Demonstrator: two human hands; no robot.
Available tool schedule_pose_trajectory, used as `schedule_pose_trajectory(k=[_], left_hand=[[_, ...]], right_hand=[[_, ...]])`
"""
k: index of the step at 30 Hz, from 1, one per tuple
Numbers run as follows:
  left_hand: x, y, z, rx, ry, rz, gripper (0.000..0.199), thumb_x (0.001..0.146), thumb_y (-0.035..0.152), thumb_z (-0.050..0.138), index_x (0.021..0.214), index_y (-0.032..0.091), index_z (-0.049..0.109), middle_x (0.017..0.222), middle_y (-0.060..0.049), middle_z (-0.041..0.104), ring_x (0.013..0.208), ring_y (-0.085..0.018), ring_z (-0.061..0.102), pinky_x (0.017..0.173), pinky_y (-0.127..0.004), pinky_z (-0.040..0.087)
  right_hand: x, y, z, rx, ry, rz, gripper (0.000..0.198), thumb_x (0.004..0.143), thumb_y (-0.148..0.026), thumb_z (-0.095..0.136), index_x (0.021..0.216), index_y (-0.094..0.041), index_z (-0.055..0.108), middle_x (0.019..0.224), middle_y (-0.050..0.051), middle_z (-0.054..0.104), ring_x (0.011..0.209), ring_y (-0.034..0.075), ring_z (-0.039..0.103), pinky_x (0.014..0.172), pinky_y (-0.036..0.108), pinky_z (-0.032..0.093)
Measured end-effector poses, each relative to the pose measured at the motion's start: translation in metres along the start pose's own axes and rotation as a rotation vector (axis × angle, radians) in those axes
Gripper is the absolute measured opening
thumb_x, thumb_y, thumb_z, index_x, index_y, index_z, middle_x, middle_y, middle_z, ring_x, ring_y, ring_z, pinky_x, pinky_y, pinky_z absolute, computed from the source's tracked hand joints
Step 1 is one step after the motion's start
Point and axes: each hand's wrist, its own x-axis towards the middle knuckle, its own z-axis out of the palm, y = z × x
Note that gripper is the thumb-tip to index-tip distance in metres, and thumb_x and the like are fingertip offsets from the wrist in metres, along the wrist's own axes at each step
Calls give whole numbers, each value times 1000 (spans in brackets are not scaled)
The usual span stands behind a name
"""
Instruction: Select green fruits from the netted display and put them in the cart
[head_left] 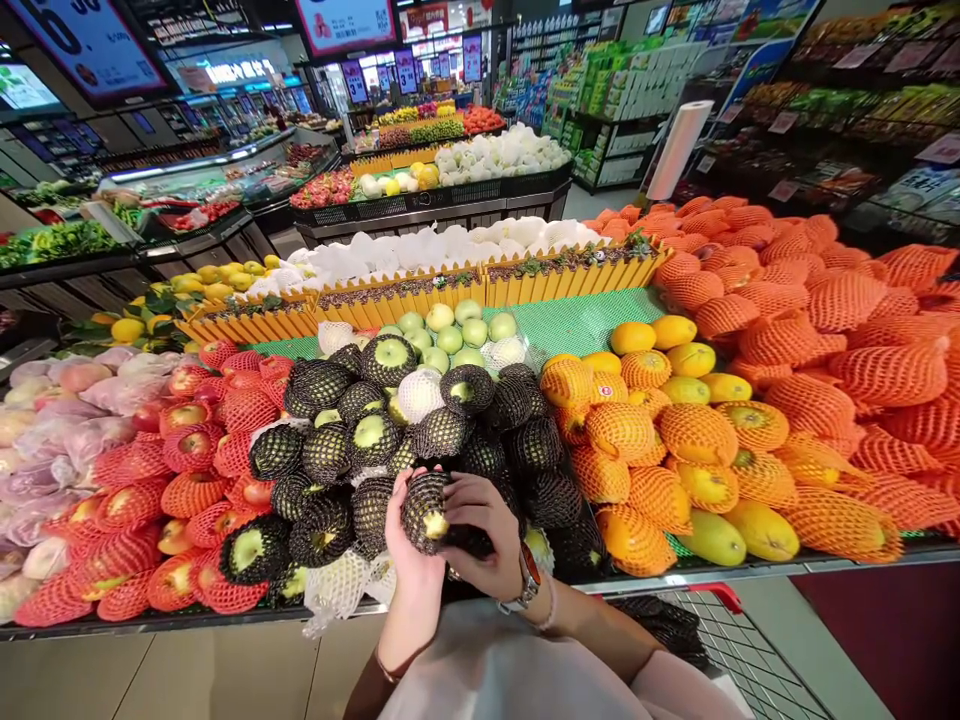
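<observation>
Between my hands is a green fruit in a black foam net [427, 512], its pale yellow-green end showing through the net's opening. My left hand [409, 545] is closed around its left side, fingertips at the far top. Curved fingers of my right hand [484, 525] press on the fruit's right side, with the thumb below. That wrist wears a watch [529, 580]. Just beyond lie more netted green fruits [373, 435], several in black nets and some in white. An empty-looking white foam net [337, 585] hangs over the display's front edge, left of my hands.
Red apples in red nets [187, 450] lie to the left. Yellow fruits in orange nets [622, 430] and larger orange-netted fruits [840, 370] fill the right. A yellow picket divider [405, 295] runs behind. A wire shopping cart [750, 640] stands at lower right.
</observation>
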Motion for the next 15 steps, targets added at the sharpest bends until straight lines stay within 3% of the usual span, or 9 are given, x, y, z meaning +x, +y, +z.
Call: schedule_pose_trajectory(k=[3,6,8,12,15], left_hand=[[-3,1,5,18,117,19,7,76,31,70,79,24,68,81,3,74,77,-13,71,75,-24,58],[-8,0,8,52,91,46,12,86,34,62,77,26,64,81,4,71,80,-12,68,79,-22,56],[-11,-2,12,61,79,69,19,90,36,57,74,26,59,81,4,68,81,-13,67,82,-25,56],[-11,-5,20,114,89,184,23,90,38,57,72,25,51,78,2,62,79,-15,65,83,-30,56],[-9,-6,23,283,41,331,28,93,42,52,72,24,49,75,2,58,73,-15,61,78,-30,55]], right_hand=[[-4,1,-1,-101,-8,63,33,93,-33,57,125,-33,65,123,9,66,126,30,56,110,62,42],[-11,1,0,-66,-32,164,40,100,-45,41,129,-30,64,137,10,59,136,32,48,110,62,41],[-16,2,3,-11,31,212,37,100,-43,41,122,-31,68,132,9,63,133,30,51,108,58,44],[-27,11,12,97,288,281,26,100,-27,46,98,-31,72,104,4,72,117,25,63,103,53,48],[-34,19,17,106,385,277,28,98,-44,47,94,-30,71,96,5,73,118,29,63,106,60,43]])
